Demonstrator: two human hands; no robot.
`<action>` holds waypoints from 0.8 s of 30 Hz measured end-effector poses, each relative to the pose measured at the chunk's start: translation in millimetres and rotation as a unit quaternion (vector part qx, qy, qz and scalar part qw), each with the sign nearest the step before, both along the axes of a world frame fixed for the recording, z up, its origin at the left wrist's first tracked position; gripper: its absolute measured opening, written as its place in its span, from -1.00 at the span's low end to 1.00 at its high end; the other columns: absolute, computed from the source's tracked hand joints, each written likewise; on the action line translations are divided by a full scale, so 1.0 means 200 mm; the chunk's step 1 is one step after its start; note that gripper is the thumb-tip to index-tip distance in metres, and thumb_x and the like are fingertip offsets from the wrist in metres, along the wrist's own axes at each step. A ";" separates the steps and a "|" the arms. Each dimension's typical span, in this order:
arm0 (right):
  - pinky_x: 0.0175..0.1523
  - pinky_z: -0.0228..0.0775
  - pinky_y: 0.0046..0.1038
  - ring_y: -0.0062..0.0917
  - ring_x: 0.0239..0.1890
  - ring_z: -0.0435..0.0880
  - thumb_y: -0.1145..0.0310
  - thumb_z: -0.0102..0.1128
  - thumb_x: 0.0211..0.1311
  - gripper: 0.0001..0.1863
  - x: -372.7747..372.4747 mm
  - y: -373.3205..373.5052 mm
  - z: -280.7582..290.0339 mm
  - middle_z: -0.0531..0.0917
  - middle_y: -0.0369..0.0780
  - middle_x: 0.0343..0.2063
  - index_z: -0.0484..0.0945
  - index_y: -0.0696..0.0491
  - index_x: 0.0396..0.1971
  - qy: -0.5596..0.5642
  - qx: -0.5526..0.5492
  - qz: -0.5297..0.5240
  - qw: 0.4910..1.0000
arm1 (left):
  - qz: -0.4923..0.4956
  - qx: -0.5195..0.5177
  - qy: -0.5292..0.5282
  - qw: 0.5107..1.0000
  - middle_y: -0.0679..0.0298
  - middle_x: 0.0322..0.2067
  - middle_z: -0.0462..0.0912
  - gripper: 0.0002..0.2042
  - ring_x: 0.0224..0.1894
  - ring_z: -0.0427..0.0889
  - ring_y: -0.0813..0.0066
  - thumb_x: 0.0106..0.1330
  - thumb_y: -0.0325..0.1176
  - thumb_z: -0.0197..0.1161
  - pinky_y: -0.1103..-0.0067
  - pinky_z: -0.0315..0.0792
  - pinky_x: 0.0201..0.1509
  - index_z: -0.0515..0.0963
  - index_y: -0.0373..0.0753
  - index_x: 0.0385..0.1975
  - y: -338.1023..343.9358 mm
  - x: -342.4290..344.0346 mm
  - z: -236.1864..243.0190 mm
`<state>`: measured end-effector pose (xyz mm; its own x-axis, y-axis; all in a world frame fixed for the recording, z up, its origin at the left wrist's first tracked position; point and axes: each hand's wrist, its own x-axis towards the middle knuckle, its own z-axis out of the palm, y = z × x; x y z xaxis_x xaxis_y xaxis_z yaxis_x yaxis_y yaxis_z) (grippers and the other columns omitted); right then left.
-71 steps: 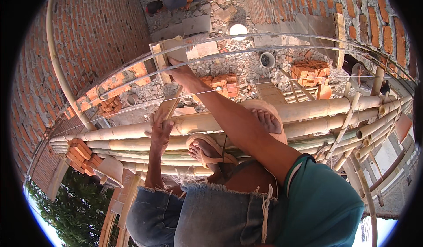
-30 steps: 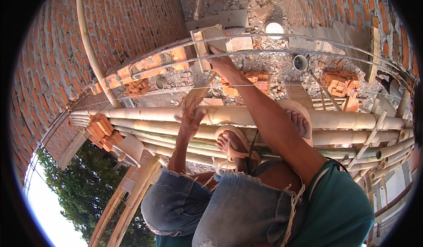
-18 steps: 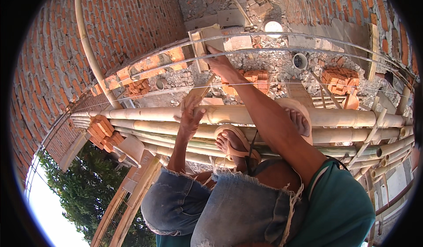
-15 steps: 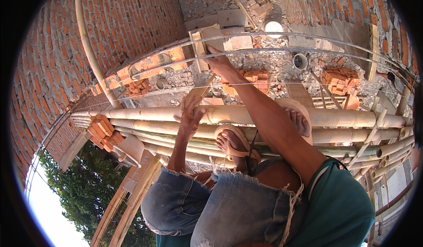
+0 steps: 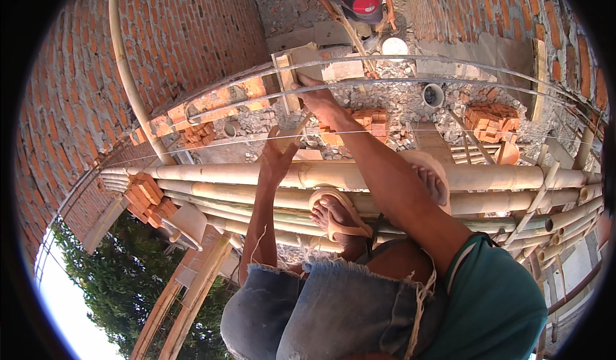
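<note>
My right hand [image 5: 316, 95] reaches forward across the two steel rods and grips the edge of an upright wooden board [image 5: 286, 81] at the end of the brick course [image 5: 221, 97]. Part of its fingers is hidden behind the board. Lower and to the left, my left hand [image 5: 278, 158] is raised over the thick bamboo pole [image 5: 372, 175], its thumb and fingers apart with nothing between them. A taut white string [image 5: 398, 131] passes in front of the hands. Both my sandalled feet rest on the bamboo poles.
Bricks [image 5: 146, 198] and a trowel [image 5: 186, 225] lie on the poles at left. Below are brick stacks [image 5: 491, 122], rubble, a bucket [image 5: 433, 95] and a white round container [image 5: 394, 47]. A person in a red cap [image 5: 366, 2] works there. Brick walls flank both sides.
My left hand has lifted off the bamboo pole and moved slightly forward. My right hand stays at the board. The person below has come further into view.
</note>
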<state>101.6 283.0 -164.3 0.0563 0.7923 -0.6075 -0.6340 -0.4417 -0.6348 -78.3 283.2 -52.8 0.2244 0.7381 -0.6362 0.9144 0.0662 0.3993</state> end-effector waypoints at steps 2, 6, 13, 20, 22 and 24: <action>-0.18 0.50 -0.40 -0.51 -0.14 0.52 0.07 0.23 0.42 -0.47 -0.01 0.01 -0.01 0.66 -0.20 -0.07 0.50 0.04 0.25 -0.019 0.015 -0.016 1.000 | 0.023 0.018 -0.048 0.998 -0.27 0.13 0.51 -0.18 0.21 0.51 -0.04 0.24 -0.06 0.42 0.24 0.39 0.26 0.22 -0.47 0.34 0.05 0.04 -0.08; -0.01 0.43 -0.40 -0.52 -0.10 0.50 0.09 0.20 0.44 -0.50 -0.03 0.01 -0.03 0.66 -0.21 -0.11 0.50 0.07 0.24 -0.034 0.032 -0.033 0.998 | 0.040 -0.006 -0.046 0.998 -0.08 0.30 0.40 -0.30 0.34 0.40 0.05 0.31 -0.22 0.40 0.31 0.31 0.41 0.26 -0.43 0.35 0.12 0.08 -0.22; 0.03 0.44 -0.37 -0.48 -0.10 0.52 0.16 0.15 0.47 -0.50 -0.02 0.01 -0.04 0.66 -0.15 -0.09 0.43 0.11 0.28 0.013 0.046 -0.038 0.998 | 0.114 -0.055 -0.163 0.979 0.14 -0.01 0.68 -0.52 0.01 0.63 0.50 0.33 -0.30 0.36 0.54 0.48 0.12 0.48 -0.42 0.18 0.16 0.13 -0.34; -0.02 0.45 -0.38 -0.52 -0.16 0.51 0.17 0.13 0.48 -0.53 -0.04 -0.04 -0.01 0.66 -0.18 -0.16 0.45 0.12 0.24 0.013 0.037 -0.021 0.999 | 0.155 -0.053 -0.184 0.969 0.11 -0.12 0.73 -0.63 -0.10 0.69 0.42 0.31 -0.42 0.32 0.52 0.53 0.04 0.52 -0.40 0.08 0.15 0.15 -0.35; -0.02 0.44 -0.43 -0.58 -0.14 0.49 0.14 0.14 0.48 -0.52 -0.04 -0.05 0.00 0.65 -0.23 -0.15 0.47 0.12 0.23 0.000 0.050 -0.037 0.998 | 0.158 -0.049 -0.210 0.964 0.15 -0.09 0.71 -0.62 -0.10 0.67 0.49 0.32 -0.44 0.31 0.56 0.52 0.02 0.51 -0.40 0.11 0.13 0.15 -0.33; -0.02 0.44 -0.41 -0.60 -0.07 0.48 0.06 0.15 0.47 -0.45 -0.02 -0.04 0.00 0.65 -0.26 -0.07 0.44 0.10 0.28 -0.005 0.057 -0.023 0.998 | 0.188 -0.068 -0.226 0.953 0.23 -0.04 0.69 -0.60 -0.10 0.63 0.62 0.34 -0.43 0.31 0.62 0.50 -0.01 0.50 -0.38 0.15 0.12 0.16 -0.32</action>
